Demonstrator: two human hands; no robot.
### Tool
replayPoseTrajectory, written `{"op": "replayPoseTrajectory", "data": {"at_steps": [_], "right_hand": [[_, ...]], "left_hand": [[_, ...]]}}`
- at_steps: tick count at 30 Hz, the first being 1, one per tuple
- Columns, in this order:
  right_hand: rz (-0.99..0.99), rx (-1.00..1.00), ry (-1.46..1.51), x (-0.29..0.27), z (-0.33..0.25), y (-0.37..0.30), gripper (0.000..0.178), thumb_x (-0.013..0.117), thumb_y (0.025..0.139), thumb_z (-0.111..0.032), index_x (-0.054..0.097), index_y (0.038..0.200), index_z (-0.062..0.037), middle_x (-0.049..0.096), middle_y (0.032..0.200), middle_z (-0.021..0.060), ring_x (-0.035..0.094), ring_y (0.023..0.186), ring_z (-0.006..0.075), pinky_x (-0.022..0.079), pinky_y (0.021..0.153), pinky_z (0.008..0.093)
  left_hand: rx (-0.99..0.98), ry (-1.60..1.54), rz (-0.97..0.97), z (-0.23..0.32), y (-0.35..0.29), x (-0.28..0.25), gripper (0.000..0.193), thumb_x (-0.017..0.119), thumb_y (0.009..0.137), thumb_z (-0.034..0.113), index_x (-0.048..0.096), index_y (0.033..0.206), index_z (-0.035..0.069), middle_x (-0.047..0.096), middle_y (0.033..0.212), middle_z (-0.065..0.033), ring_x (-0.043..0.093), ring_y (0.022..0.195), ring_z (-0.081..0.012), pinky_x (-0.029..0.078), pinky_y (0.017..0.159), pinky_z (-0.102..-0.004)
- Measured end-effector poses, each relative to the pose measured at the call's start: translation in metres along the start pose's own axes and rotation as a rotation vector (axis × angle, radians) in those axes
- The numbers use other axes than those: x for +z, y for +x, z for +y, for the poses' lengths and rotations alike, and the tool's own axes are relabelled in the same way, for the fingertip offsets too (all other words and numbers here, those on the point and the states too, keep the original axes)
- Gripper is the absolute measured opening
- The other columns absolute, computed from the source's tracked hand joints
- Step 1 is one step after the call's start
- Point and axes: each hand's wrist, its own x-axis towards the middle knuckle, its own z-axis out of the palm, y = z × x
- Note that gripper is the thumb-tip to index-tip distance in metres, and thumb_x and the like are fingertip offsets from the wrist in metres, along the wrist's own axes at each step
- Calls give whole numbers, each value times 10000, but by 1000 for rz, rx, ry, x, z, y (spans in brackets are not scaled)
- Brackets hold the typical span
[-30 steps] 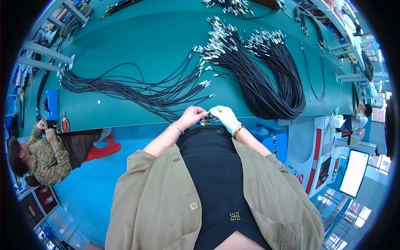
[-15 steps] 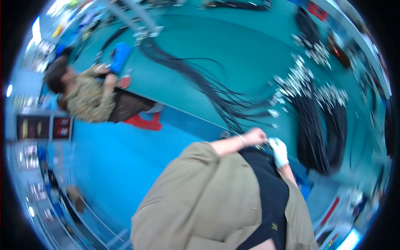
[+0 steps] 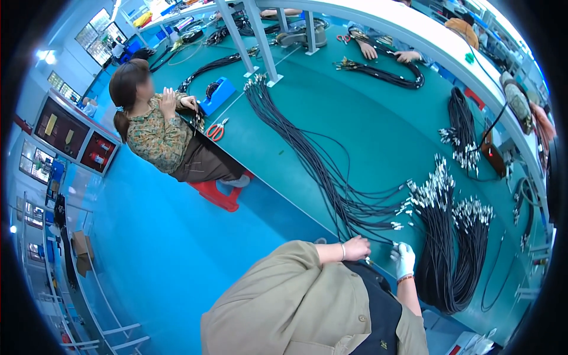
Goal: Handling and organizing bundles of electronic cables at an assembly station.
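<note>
A worker's bare left hand (image 3: 356, 248) and white-gloved right hand (image 3: 403, 259) sit slightly apart at a green bench (image 3: 384, 130); the right's fingertips meet the end of a black cable (image 3: 380, 239) (whether either hand grips is too small to tell). A folded cable bundle (image 3: 435, 260) lies to the right; its pale ends are gathered, presumably against tangling.

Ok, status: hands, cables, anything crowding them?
Left hand by table edge, grip unclear. Gloved right hand at a cable end, hold unclear. Loose cables beyond left hand; thick bundle close by, right.
</note>
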Motion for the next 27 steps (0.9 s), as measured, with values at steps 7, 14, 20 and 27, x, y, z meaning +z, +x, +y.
{"op": "replayPoseTrajectory", "data": {"at_steps": [7, 14, 20, 27], "right_hand": [[16, -15, 394, -17, -11, 33, 318, 521, 863, -233, 468, 1123, -60, 533, 1132, 87, 508, 1056, 239, 381, 878, 375], [-170, 28, 327, 15, -33, 31, 427, 548, 844, -235, 418, 1213, -66, 499, 1188, 81, 477, 1083, 250, 413, 858, 377], [14, 4, -30, -8, -11, -14, 375, 547, 841, -217, 491, 1157, -23, 566, 1069, 91, 554, 924, 177, 462, 750, 290], [-96, -50, -445, 3, 2, -55, 270, 584, 804, -218, 618, 975, -11, 614, 845, 59, 542, 725, 99, 443, 646, 224]], "left_hand": [[-5, -73, -60, 6, 8, 3, 107, 638, 632, 221, 626, 721, 162, 569, 769, -53, 547, 845, -242, 433, 683, -393], [-51, 6, -54, -5, -3, -36, 76, 605, 673, 167, 622, 736, 129, 570, 762, -60, 551, 826, -254, 440, 688, -397], [-5, -30, -12, 1, 2, -36, 76, 616, 717, 198, 602, 742, 128, 557, 759, -25, 527, 844, -212, 402, 747, -371], [-30, -167, 67, 16, 12, -40, 60, 601, 737, 173, 586, 781, 135, 555, 776, -9, 514, 857, -208, 388, 755, -364]]}}
